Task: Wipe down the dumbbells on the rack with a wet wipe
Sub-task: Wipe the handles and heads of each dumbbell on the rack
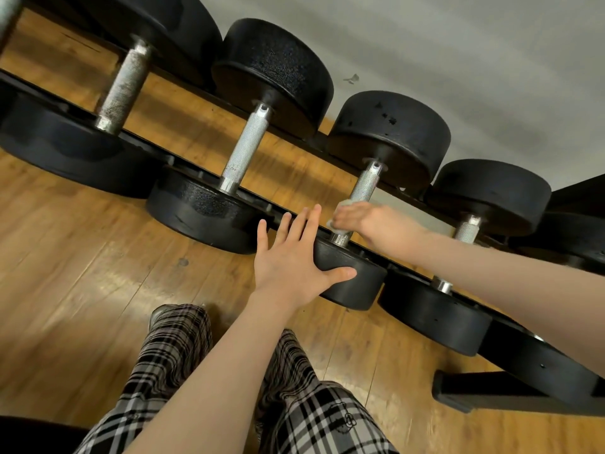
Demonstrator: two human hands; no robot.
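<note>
The dumbbell rack point(288, 209) is serving as the reference throughout. Four dumbbells are lying across its two rails, metal handles bridging the gap, black heads overhanging on either side. The third dumbbell point(389, 132) from the rack's left end is the one being handled. The left hand point(291, 257) is resting flat on that dumbbell's near head point(357, 283), fingers straight and spread, thumb lying along the head's rim. The right hand point(370, 221) is reaching in from the rack's right end and is curling around the lower part of the same dumbbell's knurled handle point(366, 185), gripping a white wet wipe point(343, 204) against the metal; only the wipe's edges are showing beside the fingers. The second dumbbell point(248, 142) is sitting just left along the rack, untouched. Plaid trousers point(170, 358) are showing in front of the rack, over a wooden floor point(65, 267).
</note>
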